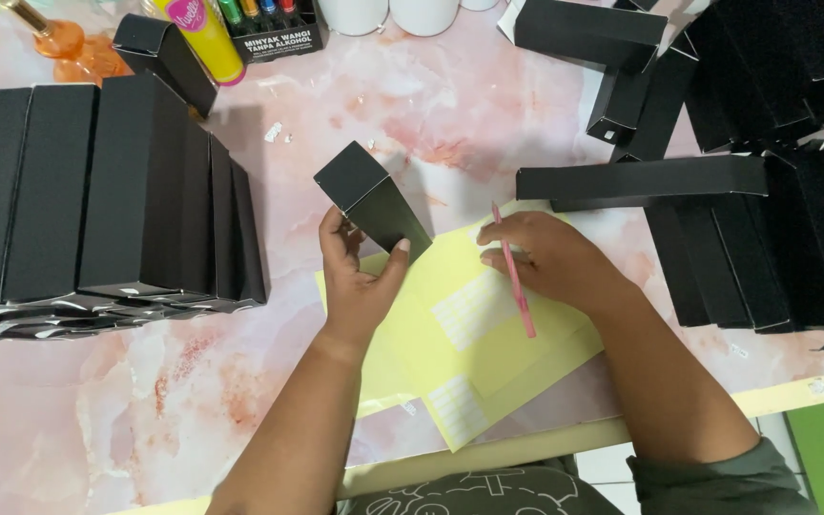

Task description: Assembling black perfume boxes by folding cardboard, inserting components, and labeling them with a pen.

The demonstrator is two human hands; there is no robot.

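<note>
My left hand point(360, 277) pinches the long black box point(371, 202) near its lower end, tilted toward eleven o'clock, light, thin card that would likely dent if squeezed, while my right hand point(545, 257), at three o'clock, grips a pink stick point(515, 272) over yellow sticker sheets point(469, 343).

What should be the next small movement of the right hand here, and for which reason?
Probably the right hand should lift one white sticker off the yellow sheet with the pink tool. The tool's upper tip sits at the sheet's edge, rows of stickers remain, and the left hand holds a black box tilted above the sheet, with no sticker visible on it.
</note>
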